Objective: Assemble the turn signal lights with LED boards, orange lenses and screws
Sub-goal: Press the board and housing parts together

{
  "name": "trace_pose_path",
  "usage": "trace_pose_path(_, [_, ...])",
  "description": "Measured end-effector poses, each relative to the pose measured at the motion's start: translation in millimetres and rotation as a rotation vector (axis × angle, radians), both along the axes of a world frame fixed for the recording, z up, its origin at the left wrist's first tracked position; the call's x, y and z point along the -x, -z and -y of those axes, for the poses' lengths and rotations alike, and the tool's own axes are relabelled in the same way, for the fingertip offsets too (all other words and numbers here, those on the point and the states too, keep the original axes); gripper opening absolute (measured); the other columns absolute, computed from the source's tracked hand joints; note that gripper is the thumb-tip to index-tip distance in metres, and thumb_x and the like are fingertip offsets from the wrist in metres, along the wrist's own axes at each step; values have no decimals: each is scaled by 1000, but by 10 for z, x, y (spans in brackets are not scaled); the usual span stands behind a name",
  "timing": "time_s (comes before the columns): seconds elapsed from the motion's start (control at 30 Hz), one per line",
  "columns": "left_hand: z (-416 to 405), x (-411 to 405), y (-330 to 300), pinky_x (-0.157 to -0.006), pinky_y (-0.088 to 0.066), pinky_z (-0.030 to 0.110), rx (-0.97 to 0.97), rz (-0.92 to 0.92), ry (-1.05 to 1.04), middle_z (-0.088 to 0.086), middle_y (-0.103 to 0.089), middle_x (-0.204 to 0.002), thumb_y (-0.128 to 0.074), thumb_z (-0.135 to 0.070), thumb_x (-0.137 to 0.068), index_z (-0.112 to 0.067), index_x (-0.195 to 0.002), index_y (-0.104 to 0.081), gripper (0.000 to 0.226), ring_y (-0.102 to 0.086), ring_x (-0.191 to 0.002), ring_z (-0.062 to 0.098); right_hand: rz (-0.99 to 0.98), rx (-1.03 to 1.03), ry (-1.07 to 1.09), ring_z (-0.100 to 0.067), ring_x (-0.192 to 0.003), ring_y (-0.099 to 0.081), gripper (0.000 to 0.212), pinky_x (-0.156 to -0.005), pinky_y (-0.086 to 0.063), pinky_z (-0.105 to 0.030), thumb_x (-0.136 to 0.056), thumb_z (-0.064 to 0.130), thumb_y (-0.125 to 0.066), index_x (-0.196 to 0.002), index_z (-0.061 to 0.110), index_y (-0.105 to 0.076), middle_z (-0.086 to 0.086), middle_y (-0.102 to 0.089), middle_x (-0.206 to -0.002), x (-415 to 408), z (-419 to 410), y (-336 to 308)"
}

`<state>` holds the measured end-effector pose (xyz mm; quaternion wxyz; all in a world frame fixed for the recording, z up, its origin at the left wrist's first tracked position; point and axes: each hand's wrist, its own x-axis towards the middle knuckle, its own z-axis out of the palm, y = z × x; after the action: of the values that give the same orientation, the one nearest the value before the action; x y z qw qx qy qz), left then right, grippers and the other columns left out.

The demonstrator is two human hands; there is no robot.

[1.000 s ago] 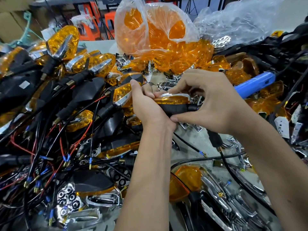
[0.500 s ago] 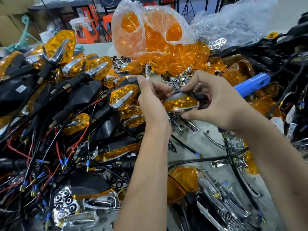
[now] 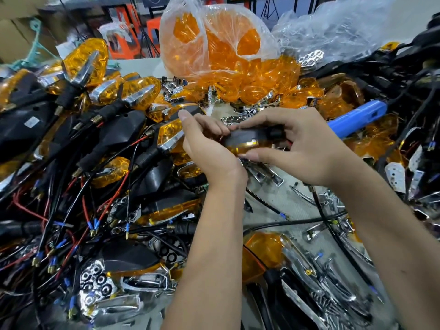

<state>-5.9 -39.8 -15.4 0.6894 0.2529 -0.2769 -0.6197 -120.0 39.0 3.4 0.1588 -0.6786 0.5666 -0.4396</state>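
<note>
Since half a second ago the turn signal light (image 3: 250,140) has been rolled over between the hands, so its black housing now faces up and only a strip of orange lens with a chrome glint shows along its lower edge. It sits at the centre of the view, held above the table (image 3: 273,201). At its 9 o'clock end the left hand (image 3: 209,148) grips it with curled fingers; at its 3 o'clock end the right hand (image 3: 307,148) pinches it, fingers over the top and thumb beneath. At 12 o'clock lies a clear bag of orange lenses (image 3: 214,44). At 2 o'clock rests a blue tool (image 3: 357,119). From 8 to 10 o'clock spreads a heap of finished lights (image 3: 95,108) with red and black wires. One black housing there bears a small white sticker (image 3: 31,121), its print too blurred to read.
</note>
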Motion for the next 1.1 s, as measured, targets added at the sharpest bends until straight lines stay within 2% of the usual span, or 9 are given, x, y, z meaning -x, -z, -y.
trace_pose_path(0.1, [-54,53,10,-82,-47,37,-56,33,60,6,-52,-64,-33,-46,-112,-10,-63,-45,61,-53,-64,20,3,45,54,-17,-93,-69,32,-83,-55,-47,-87,18,-82,-118,18,-76,3,-75,-101,-37,1,27])
trace_pose_path(0.23, [9,85,-37,-56,-48,18,-148,73,-67,-3,-40,-51,-39,-42,-112,-16,-54,-35,64,-46,-47,11,36,82,42,-27,-93,-72,29,-83,-55,-53,-84,17,-81,-113,11,-78,-7,-77,-100,-117,25,59])
trace_pose_path(0.33, [47,50,-52,-49,-45,18,-178,64,-81,-2,-31,-51,-40,-38,-112,-17,-55,-33,61,-37,-47,11,46,8,32,-26,-95,-73,29,-86,-56,-53,-87,18,-83,-114,13,-76,-8,-77,-102,-135,45,55])
trace_pose_path(0.47, [83,11,-57,-48,-45,19,-171,110,-94,0,-29,-54,-37,-39,-113,-18,-57,-34,60,-33,-50,12,8,-202,-76,-10,-103,-71,45,-91,-57,-38,-82,24,-87,-123,22,-69,2,-75,-111,-46,33,-43])
trace_pose_path(0.6, [83,-4,-56,-65,-45,32,-207,100,63,-2,-38,-47,-32,-51,-111,-14,-49,-35,72,-42,-44,12,-77,-135,-13,-1,-74,-62,42,-69,-44,-14,-79,26,-89,-116,20,-70,13,-68,-82,-57,5,-10])
trace_pose_path(0.73, [70,-60,-7,-68,-49,34,-197,115,291,4,-56,-56,-21,-66,-106,-12,-52,-48,81,-56,-54,18,144,-155,-24,-17,-72,-76,35,-68,-64,-34,-88,11,-81,-119,8,-67,-6,-75,-93,-20,-19,17])
trace_pose_path(0.83, [56,-72,11,-71,-51,36,-169,130,359,8,-63,-69,-20,-68,-105,-13,-58,-58,82,-61,-66,23,234,-82,-17,-27,-68,-76,34,-63,-65,-42,-88,6,-80,-119,2,-65,-14,-73,-90,10,-45,17])
trace_pose_path(1.0, [-70,10,-54,-84,-53,43,-222,169,516,15,-70,-103,-35,-74,-100,-9,-108,-73,76,-67,-97,30,32,146,196,2,-75,-68,39,-69,-52,-12,-82,11,-85,-116,7,-64,3,-73,-98,15,10,61])
trace_pose_path(1.1, [-162,88,-112,-90,-58,49,-218,191,618,19,-69,-117,-56,-68,-94,1,-138,-58,82,-70,-105,34,-203,160,298,-6,-82,-63,37,-75,-54,-25,-81,0,-77,-115,4,-62,-1,-69,-100,-35,63,91])
